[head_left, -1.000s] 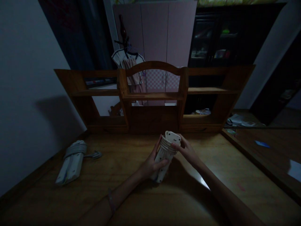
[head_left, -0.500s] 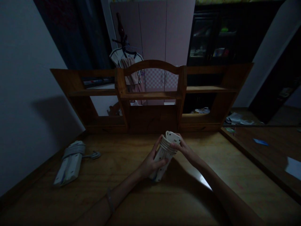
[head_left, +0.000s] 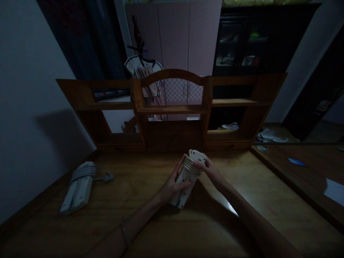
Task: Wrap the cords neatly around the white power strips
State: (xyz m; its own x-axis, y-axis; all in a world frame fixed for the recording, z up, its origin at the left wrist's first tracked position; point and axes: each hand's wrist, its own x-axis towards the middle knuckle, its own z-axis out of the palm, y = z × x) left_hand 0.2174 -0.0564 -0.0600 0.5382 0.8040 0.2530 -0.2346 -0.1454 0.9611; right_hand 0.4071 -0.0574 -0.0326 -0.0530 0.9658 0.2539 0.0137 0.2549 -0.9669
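A white power strip with its cord wound round the upper end stands tilted on the wooden desk, lower end resting on the wood. My left hand is wrapped round its lower half. My right hand pinches the wound cord near the top end. Both forearms reach in from the bottom edge.
A second white power strip with a bundled cord and its plug lies at the desk's left. A wooden shelf unit stands along the back of the desk. A lower wooden surface with blue and white papers lies to the right.
Both hands stay on the power strip in nearly the same place. The view has shifted slightly to the right, so everything sits a little further left in the picture.
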